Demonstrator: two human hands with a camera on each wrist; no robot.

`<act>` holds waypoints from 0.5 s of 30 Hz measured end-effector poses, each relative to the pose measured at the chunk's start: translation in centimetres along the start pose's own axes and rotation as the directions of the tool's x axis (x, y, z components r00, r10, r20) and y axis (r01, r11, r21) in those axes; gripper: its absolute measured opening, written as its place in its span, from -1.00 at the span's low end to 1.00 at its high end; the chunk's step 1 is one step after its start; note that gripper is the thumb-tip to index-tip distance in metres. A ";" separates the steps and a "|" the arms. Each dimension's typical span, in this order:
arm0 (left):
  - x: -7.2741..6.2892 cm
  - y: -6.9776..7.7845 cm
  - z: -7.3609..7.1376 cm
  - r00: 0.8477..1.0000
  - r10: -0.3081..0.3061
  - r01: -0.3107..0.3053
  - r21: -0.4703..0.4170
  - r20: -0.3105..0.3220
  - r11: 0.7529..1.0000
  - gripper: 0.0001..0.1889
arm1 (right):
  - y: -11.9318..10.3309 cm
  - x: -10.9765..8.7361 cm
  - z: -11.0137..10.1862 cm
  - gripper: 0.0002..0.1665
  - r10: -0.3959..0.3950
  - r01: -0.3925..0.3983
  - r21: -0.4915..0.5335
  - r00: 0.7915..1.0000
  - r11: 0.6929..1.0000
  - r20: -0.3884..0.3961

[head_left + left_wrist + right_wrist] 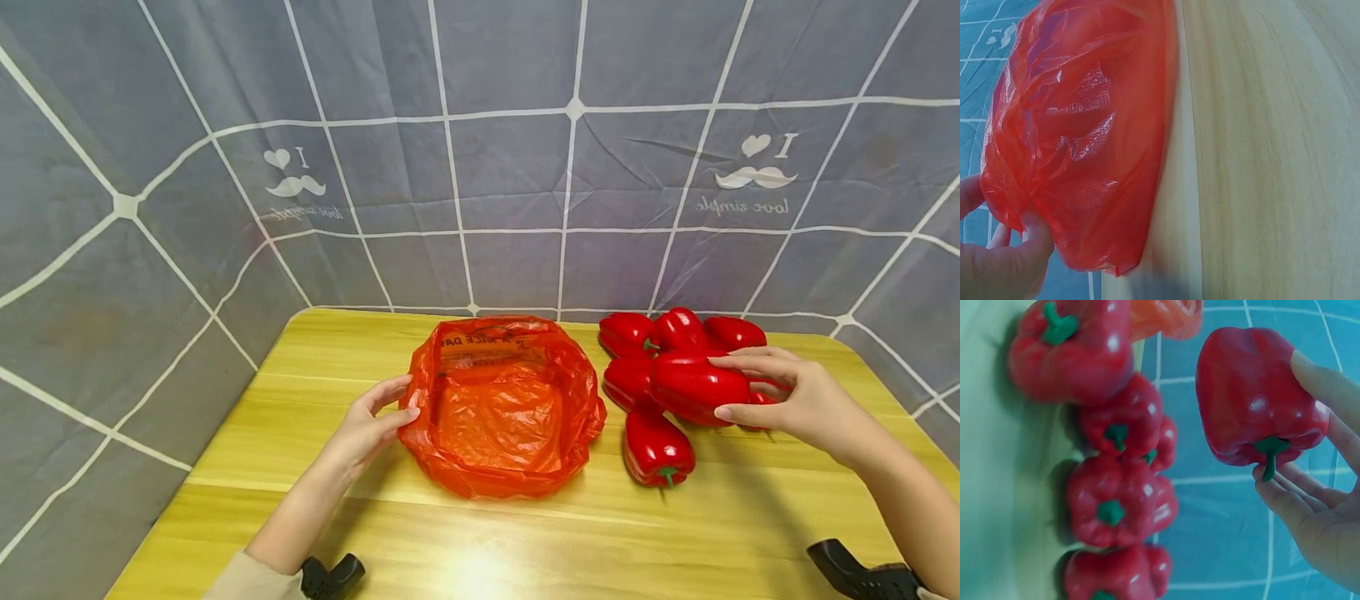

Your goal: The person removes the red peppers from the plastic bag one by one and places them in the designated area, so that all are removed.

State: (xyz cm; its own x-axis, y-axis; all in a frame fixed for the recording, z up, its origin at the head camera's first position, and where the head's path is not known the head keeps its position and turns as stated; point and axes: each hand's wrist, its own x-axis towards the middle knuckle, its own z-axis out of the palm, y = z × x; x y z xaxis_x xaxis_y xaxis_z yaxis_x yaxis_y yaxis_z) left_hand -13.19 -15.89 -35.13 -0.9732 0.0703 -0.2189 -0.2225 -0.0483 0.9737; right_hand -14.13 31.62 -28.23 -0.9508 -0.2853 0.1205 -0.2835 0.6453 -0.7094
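Observation:
A red-orange plastic bag [498, 417] stands on the table with its mouth wide and turned up; faint dark print shows on its far inner side. My left hand [375, 421] pinches the bag's left rim, and in the left wrist view the thumb [1036, 234] presses the film from outside. My right hand [795, 400] grips a red bell pepper [697, 385] with a green stem, held above other peppers to the right of the bag. In the right wrist view this pepper [1254, 394] is raised off the table, stem toward the palm.
Several more red bell peppers [660, 450] lie clustered on the wood-grain table [480, 533], close to the bag's right side. A grey curtain [510, 175] with white lines hangs behind the table and along its left side.

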 end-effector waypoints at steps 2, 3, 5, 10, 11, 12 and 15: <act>-0.1 -0.1 -0.1 1.000 0.003 -0.003 0.008 -0.001 1.000 -0.42 | 0.6 -0.4 -0.1 -0.36 0.007 -0.007 0.001 1.000 1.000 -0.005; -0.1 -0.1 -0.2 1.000 0.003 -0.003 0.011 -0.003 1.000 -0.41 | 1.0 -0.6 -0.1 -0.36 0.004 -0.004 0.004 1.000 1.000 -0.010; 0.0 -0.2 -0.3 1.000 -0.003 0.003 0.019 -0.005 1.000 -0.41 | 1.7 -1.2 -0.1 -0.37 0.004 -0.004 0.019 1.000 1.000 -0.018; 0.1 -0.4 -0.3 1.000 -0.027 0.027 0.037 -0.014 0.999 -0.42 | 3.4 -2.6 -0.1 -0.40 0.007 -0.006 0.047 1.000 0.999 -0.021; 0.1 -0.4 -0.3 1.000 -0.027 0.028 0.039 -0.015 0.999 -0.42 | 3.7 -2.9 -0.1 -0.41 0.009 -0.008 0.050 1.000 0.999 -0.022; 0.2 -0.4 -0.3 1.000 -0.027 0.028 0.042 -0.014 0.999 -0.42 | 4.1 -3.1 -0.2 -0.40 0.012 -0.011 0.057 1.000 0.998 -0.018; 0.2 -0.4 -0.2 1.000 -0.023 0.023 0.043 -0.008 0.999 -0.42 | 4.9 -3.8 -0.1 -0.39 0.039 -0.038 0.071 0.999 0.997 -0.008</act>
State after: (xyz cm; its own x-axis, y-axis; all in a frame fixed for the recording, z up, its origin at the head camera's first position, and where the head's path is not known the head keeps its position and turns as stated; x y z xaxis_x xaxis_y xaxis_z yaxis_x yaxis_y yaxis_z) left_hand -13.34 -16.10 -35.57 -0.9683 0.0636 -0.2415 -0.2422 -0.0042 0.9702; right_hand -11.93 35.95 -32.07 -0.9621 -0.2541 0.0989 -0.2376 0.6036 -0.7611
